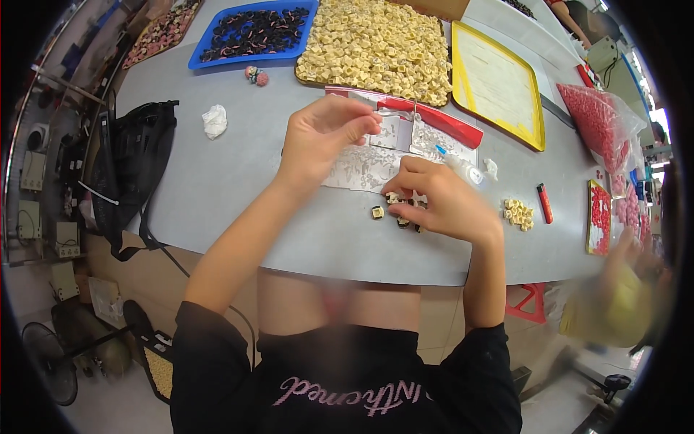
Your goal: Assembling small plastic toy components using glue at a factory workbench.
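My left hand [322, 134] is raised over the left part of a glue-smeared white sheet [361, 165], thumb and fingertips pinched together. Whatever lies in that pinch is too small to make out. Lower and to the right, my right hand [444, 199] curls its thumb and fingers round a small cream-and-black piece [394, 198] in a little cluster on the table. One similar loose piece [377, 212] sits just left of the cluster. A white glue bottle [466, 171] with a blue tip lies behind my right hand, across the sheet's right edge.
Farther back are a blue tray [195, 58] of black pieces, a heap of cream pieces [376, 47] and a yellow-rimmed tray [499, 83]. A red marker [544, 203] and small cream pile [518, 214] lie right. A black bag [134, 166] sits left; another person's blurred arm [622, 267] shows right.
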### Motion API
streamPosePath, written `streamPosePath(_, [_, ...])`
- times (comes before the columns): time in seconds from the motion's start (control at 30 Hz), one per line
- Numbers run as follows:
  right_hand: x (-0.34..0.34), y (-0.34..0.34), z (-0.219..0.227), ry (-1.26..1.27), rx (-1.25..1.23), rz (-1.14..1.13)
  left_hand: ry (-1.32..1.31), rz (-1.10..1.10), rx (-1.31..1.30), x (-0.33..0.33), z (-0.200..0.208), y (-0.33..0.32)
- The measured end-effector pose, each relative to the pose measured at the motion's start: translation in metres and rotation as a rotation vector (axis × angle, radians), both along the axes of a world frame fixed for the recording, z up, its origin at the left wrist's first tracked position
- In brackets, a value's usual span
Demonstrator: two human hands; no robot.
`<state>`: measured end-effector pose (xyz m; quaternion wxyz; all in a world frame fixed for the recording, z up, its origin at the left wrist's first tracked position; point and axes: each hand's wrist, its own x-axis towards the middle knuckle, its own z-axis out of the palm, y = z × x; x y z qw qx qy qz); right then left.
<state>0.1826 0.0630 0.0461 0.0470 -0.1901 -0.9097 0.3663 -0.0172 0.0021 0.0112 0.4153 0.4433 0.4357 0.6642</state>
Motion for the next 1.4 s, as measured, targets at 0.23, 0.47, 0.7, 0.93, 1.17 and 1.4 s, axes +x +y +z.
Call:
streamPosePath(0.23, [-0.002,-0.004,-0.002,0.02,0.032,-0.008,-0.643,-0.239,-0.119,-0.008,-0.003,-0.002])
streamPosePath(0.47, [-0.012,-0.009,0.001,0.228,0.041,-0.081,-0.882,-0.581,-0.019,-0.01,0.0,-0.005])
streamPosePath(0.7, [-0.024,-0.016,-0.008,0.653,0.194,-0.19,-0.678,-0.85,0.144,-0.003,-0.005,-0.005])
streamPosePath(0.93, [-0.022,-0.018,-0.014,0.843,0.297,-0.191,-0.537,-0.92,0.086,0.005,-0.006,-0.007])
streamPosePath(1.17, [-0.025,-0.021,-0.015,0.916,0.306,-0.177,-0.431,-0.871,-0.026,0.001,-0.004,-0.009])
streamPosePath(1.4, [-0.024,-0.025,-0.018,0.918,0.329,-0.093,-0.067,-0.68,-0.385,0.004,0.005,-0.014])
